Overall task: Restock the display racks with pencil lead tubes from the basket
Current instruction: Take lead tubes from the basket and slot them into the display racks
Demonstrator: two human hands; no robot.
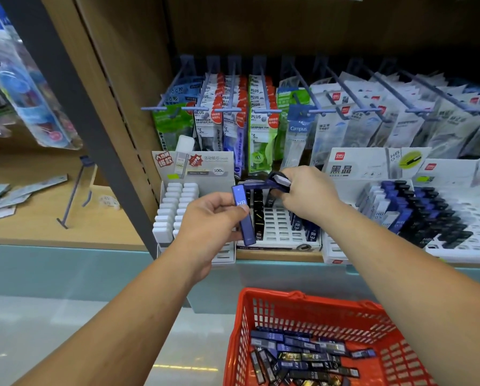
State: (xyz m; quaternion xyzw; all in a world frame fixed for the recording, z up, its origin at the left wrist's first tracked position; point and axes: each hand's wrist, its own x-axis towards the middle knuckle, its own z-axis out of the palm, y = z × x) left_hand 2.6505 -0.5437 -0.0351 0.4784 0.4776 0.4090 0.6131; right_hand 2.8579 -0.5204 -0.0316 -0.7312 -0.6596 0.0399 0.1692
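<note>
My left hand (213, 218) grips a blue pencil lead tube (243, 215) marked HB, held upright in front of the middle display rack (279, 227). Over the same rack, my right hand (307, 195) holds a few blue tubes (277, 182) bunched in its fingers. That white slotted rack has several dark tubes standing in it and many bare slots. Below, a red basket (311, 310) holds several blue and black lead tubes (302, 355) lying loose.
A white rack of white-capped tubes (174, 207) stands left of the middle rack. On the right, two racks (417, 215) carry blue and black tubes. Packaged goods hang on pegs (261, 107) above. A dark shelf post (99, 135) runs down on the left.
</note>
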